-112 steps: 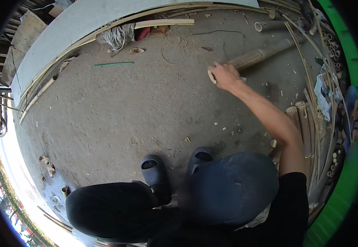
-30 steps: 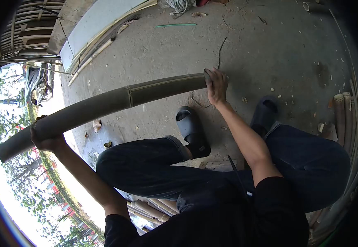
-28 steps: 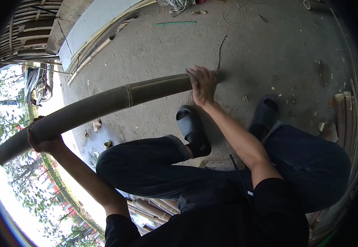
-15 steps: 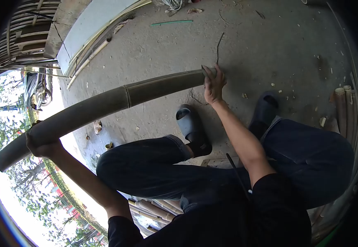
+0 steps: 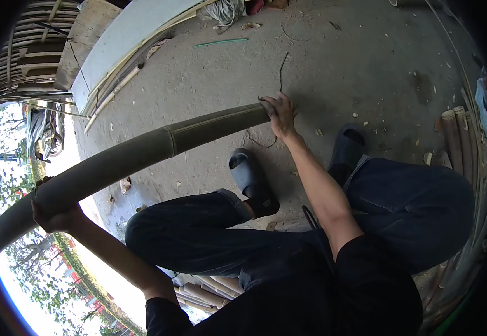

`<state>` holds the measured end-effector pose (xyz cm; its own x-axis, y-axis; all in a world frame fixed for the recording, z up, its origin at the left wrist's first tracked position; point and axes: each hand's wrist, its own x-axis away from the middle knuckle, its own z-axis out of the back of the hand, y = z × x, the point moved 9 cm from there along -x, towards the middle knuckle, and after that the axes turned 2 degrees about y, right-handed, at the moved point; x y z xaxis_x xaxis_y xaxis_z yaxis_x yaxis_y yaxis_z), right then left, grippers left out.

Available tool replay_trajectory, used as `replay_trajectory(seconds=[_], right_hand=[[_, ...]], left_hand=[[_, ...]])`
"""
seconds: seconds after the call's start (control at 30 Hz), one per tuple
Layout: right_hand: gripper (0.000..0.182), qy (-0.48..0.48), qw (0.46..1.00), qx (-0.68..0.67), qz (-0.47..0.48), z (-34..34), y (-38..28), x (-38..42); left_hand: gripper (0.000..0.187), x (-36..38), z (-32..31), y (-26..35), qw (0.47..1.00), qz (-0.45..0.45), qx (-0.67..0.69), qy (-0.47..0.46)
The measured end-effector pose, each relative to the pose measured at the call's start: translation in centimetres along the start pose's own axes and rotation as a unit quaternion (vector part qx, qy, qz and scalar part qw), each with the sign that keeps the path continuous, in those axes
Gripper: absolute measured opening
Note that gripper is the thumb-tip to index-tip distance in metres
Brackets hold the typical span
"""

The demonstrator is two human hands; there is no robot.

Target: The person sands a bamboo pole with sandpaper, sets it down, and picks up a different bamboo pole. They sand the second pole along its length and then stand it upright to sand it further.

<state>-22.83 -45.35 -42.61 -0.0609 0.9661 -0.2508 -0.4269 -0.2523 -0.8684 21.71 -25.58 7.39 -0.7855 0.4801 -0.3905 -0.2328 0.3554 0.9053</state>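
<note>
- Head view: a thick bamboo pole [image 5: 143,154] lies across the person's front, above the knees and clear of the concrete floor [image 5: 210,73].
- The left hand [image 5: 53,215] cups the pole from below near its outer end, fingers wrapped up around it.
- The right hand [image 5: 280,115] sits at the other end, fingers curled on the cut rim; half a second ago they were splayed, so the grip has tightened.
- Split bamboo culms [image 5: 453,134] lie at the right; a green strip [image 5: 221,42] lies well apart.

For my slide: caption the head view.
Seated person's left hand and right hand grip opposite ends of a bamboo pole.
</note>
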Motion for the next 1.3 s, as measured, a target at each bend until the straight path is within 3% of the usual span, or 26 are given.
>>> replay_trajectory(seconds=[0.03,0.07,0.13,0.2,0.3,0.33,0.4,0.47,0.53,0.67,0.73,0.83,0.93,1.0,1.07,1.17,1.23,1.3], right_hand=[[0.063,-0.07,0.998,0.004,0.002,-1.4,-0.3,0.4],[0.064,-0.056,0.998,-0.021,-0.013,0.1,-7.0,-1.1],[0.059,-0.097,0.984,-0.106,0.108,-0.5,-19.3,-1.7],[0.057,-0.038,0.961,-0.221,0.16,1.9,-28.0,-1.2],[0.056,0.008,0.964,-0.198,0.178,1.7,-23.6,-0.4],[0.053,0.054,0.976,-0.14,0.159,1.9,-18.7,-0.1],[0.056,0.057,0.991,-0.062,0.101,2.3,-6.2,0.7],[0.058,0.012,0.997,-0.009,0.072,3.0,1.1,1.9],[0.06,0.012,0.998,-0.014,0.064,1.5,-0.6,1.6],[0.051,-0.028,0.964,-0.189,0.182,1.9,-23.1,-0.5],[0.053,0.055,0.958,-0.193,0.204,3.0,-28.5,-0.1],[0.051,0.05,0.958,-0.176,0.221,2.4,-24.3,-0.4],[0.067,0.035,0.992,-0.065,0.104,2.4,-8.0,0.2],[0.067,0.024,0.996,-0.016,0.085,3.1,-0.9,1.0],[0.066,0.01,0.994,-0.029,0.104,2.2,-3.4,0.6],[0.05,-0.057,0.975,-0.129,0.172,0.7,-19.5,0.0],[0.047,-0.004,0.967,-0.14,0.211,2.4,-29.4,0.6],[0.047,0.023,0.967,-0.135,0.214,2.9,-30.7,0.9]], left_hand=[[0.063,-0.4,-0.5,0.5,0.999,-0.022,0.018,-0.044],[0.064,-0.1,-0.2,1.1,0.996,-0.04,0.029,-0.08],[0.064,0.2,-0.7,1.8,0.997,-0.036,0.021,-0.064],[0.064,0.9,-1.3,2.4,0.998,-0.03,0.006,-0.052],[0.065,1.8,-2.9,2.9,0.997,-0.051,0.02,-0.063],[0.066,1.7,-2.7,2.6,0.998,-0.045,0.015,-0.049],[0.066,1.7,-1.7,2.4,0.998,-0.043,0.007,-0.033],[0.069,1.6,-2.4,1.4,0.989,-0.027,0.096,-0.107],[0.072,1.4,-2.7,1.3,0.989,-0.041,0.09,-0.112],[0.073,1.0,-2.4,0.9,0.984,-0.017,0.119,-0.131],[0.072,1.0,-2.3,1.5,0.991,-0.061,0.053,-0.109],[0.072,1.0,-1.8,1.0,0.99,-0.021,0.103,-0.098],[0.072,2.0,-1.4,0.7,0.996,-0.036,0.069,-0.046],[0.072,1.8,-0.9,0.1,0.989,-0.01,0.108,-0.098],[0.073,2.2,-1.1,0.5,0.99,-0.031,0.115,-0.073],[0.073,1.8,-1.3,0.5,0.986,-0.023,0.132,-0.103],[0.072,2.0,-1.9,1.0,0.993,-0.033,0.079,-0.081],[0.072,2.4,-2.4,1.3,0.993,-0.029,0.085,-0.083]])
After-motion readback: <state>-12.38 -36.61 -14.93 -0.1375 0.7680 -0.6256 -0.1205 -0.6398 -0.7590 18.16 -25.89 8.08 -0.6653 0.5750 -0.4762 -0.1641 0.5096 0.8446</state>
